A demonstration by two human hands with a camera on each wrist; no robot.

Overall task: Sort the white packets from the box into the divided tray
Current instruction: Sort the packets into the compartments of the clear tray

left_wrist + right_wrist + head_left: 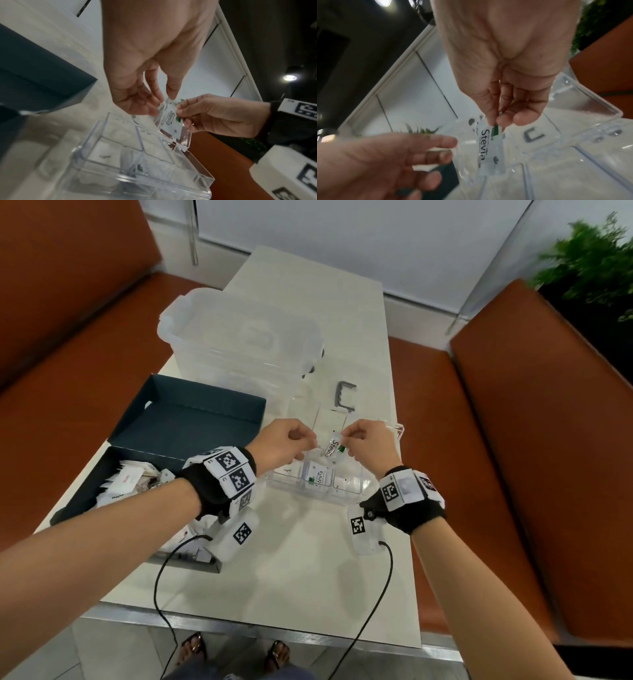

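Note:
My right hand (344, 440) pinches the top of a white Stevia packet (330, 449) between thumb and forefinger, so it hangs over the clear divided tray (346, 494). My left hand (310, 445) is curled at the packet's left edge. In the left wrist view, the left hand (164, 102) pinches that edge of the packet (170, 119) with thumb and fingertips. I cannot tell whether it is a second packet. A second Stevia packet (317, 478) lies in the tray's front middle compartment. The dark box (85, 501) at my left holds several white packets (130, 481).
The box's dark lid (191, 419) stands open behind it. A large clear storage bin (239, 337) sits at the table's back, with a grey handle piece (344, 397) beside it. The tray's clear lid (397, 428) hangs open to the right. Orange benches flank the table.

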